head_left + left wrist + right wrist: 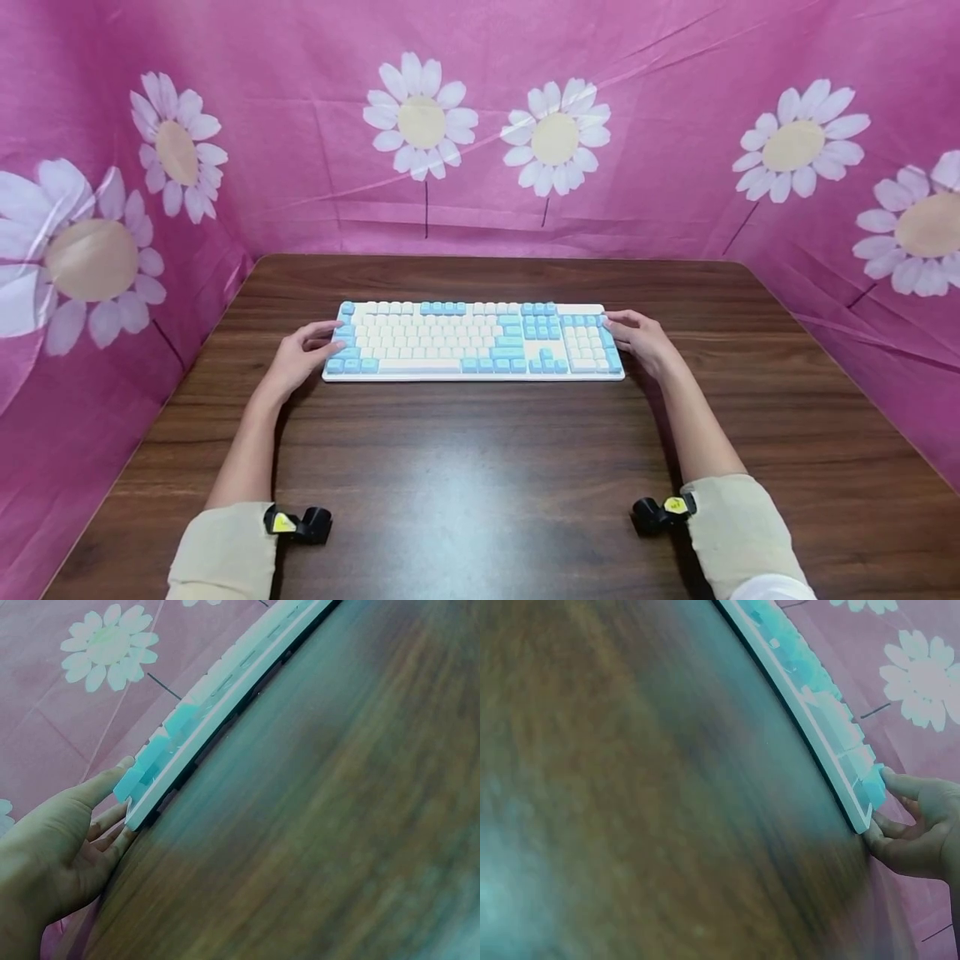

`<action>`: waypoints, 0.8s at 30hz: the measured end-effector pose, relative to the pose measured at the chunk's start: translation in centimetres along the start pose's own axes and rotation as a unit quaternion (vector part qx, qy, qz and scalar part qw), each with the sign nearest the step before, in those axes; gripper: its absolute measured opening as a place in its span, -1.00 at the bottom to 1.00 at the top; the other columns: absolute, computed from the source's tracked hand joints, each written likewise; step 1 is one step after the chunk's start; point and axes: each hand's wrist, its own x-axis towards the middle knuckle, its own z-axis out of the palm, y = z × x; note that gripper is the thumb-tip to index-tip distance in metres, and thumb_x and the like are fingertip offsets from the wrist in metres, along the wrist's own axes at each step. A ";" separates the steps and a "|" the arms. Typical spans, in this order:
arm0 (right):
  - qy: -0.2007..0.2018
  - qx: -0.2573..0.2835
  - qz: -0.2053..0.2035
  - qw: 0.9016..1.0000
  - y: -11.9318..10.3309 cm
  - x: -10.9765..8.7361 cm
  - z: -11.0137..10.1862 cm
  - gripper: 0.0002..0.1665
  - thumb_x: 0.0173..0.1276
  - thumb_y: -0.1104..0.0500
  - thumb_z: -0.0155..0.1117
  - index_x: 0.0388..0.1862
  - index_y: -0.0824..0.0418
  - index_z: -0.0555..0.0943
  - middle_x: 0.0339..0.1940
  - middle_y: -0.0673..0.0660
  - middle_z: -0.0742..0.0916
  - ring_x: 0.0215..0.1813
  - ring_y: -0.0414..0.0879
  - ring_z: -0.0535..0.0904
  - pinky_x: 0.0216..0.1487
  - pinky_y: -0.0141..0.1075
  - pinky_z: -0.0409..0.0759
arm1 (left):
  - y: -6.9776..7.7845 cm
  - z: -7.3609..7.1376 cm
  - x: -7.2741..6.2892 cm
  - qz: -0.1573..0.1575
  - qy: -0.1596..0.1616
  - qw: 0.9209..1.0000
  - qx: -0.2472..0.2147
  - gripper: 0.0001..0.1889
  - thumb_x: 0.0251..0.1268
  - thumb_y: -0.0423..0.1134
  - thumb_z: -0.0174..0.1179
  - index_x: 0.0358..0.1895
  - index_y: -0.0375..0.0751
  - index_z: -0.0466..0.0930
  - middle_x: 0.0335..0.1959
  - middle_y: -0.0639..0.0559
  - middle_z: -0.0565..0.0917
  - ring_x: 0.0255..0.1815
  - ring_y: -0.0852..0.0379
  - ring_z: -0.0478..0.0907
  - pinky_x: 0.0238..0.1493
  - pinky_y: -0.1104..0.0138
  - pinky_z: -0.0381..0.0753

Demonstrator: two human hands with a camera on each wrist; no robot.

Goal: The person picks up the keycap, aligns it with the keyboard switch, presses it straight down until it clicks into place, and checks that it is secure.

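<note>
A full-size keyboard (427, 337) with white and light blue keys lies lengthwise across the table in the head view. At its left end my left hand (299, 360) grips it, thumb over the blue edge keys. The left wrist view shows the fingers of that left hand (64, 851) low against the keyboard's end (161, 784). My right hand (641, 340) holds the opposite end by the number pad. In the right wrist view, the thumb of the right hand (922, 825) lies on a blue key and other fingers reach to the bottom corner of the keyboard (840, 761).
The dark wood-grain table (465, 483) runs back to a pink cloth (315, 150) printed with large white daisies, which hangs behind and at both sides. A black strap-mounted device sits on each forearm, the left device (307, 525) and the right device (652, 515), over beige sleeves.
</note>
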 end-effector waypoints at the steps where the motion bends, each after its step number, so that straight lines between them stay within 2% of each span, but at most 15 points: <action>1: -0.001 0.002 0.000 1.000 0.1 0.0 0.0 -0.45 0.38 0.13 0.11 0.23 0.41 0.30 0.13 0.20 0.42 -0.10 -0.30 0.47 0.05 -0.37 0.39 | -0.1 0.0 0.0 0.000 0.000 1.000 0.001 -0.48 0.27 -0.12 0.17 0.22 -0.32 0.37 0.21 -0.29 0.35 0.12 -0.24 0.32 0.02 0.06 0.30; 7: 0.010 0.024 0.003 1.000 0.3 0.0 0.0 -0.59 0.37 0.12 0.13 0.10 0.31 0.39 -0.02 0.05 0.49 -0.11 -0.30 0.46 0.02 -0.41 0.38 | -0.2 0.1 0.1 0.003 0.002 1.000 0.003 -0.49 0.27 -0.12 0.17 0.21 -0.32 0.38 0.19 -0.30 0.36 0.12 -0.25 0.32 0.05 0.01 0.29; 14: 0.032 0.073 -0.012 0.997 0.3 -0.1 0.4 -0.83 0.34 0.23 0.16 -0.10 0.20 0.51 -0.30 -0.09 0.62 -0.24 -0.31 0.53 -0.15 -0.49 0.46 | 0.0 0.0 0.1 0.002 0.002 1.000 0.006 -0.47 0.27 -0.10 0.17 0.22 -0.32 0.37 0.21 -0.30 0.35 0.13 -0.26 0.31 0.07 -0.01 0.27; 17: 0.035 0.072 -0.014 0.997 0.4 0.0 0.5 -0.74 0.33 0.24 0.17 -0.02 0.28 0.50 -0.32 -0.11 0.63 -0.25 -0.33 0.53 -0.15 -0.50 0.46 | 0.1 0.0 -0.1 0.001 0.003 1.000 0.006 -0.47 0.27 -0.12 0.17 0.22 -0.33 0.36 0.21 -0.31 0.35 0.13 -0.25 0.31 0.07 0.01 0.27; 21: 0.039 0.052 -0.011 0.998 0.4 0.0 0.6 -0.49 0.34 0.21 0.16 0.19 0.45 0.35 -0.28 -0.13 0.59 -0.21 -0.33 0.50 -0.10 -0.50 0.43 | 0.2 0.0 -0.2 0.003 0.002 1.000 0.005 -0.48 0.27 -0.14 0.16 0.23 -0.34 0.35 0.20 -0.32 0.35 0.13 -0.24 0.31 0.05 0.05 0.28; 24: 0.045 0.048 -0.005 0.998 0.3 0.0 0.5 -0.42 0.34 0.20 0.16 0.24 0.48 0.29 -0.28 -0.13 0.58 -0.20 -0.32 0.48 -0.09 -0.49 0.42 | 0.7 0.1 -0.3 0.002 -0.004 1.000 0.006 -0.48 0.29 -0.16 0.15 0.23 -0.36 0.34 0.20 -0.35 0.34 0.12 -0.25 0.31 0.01 0.09 0.30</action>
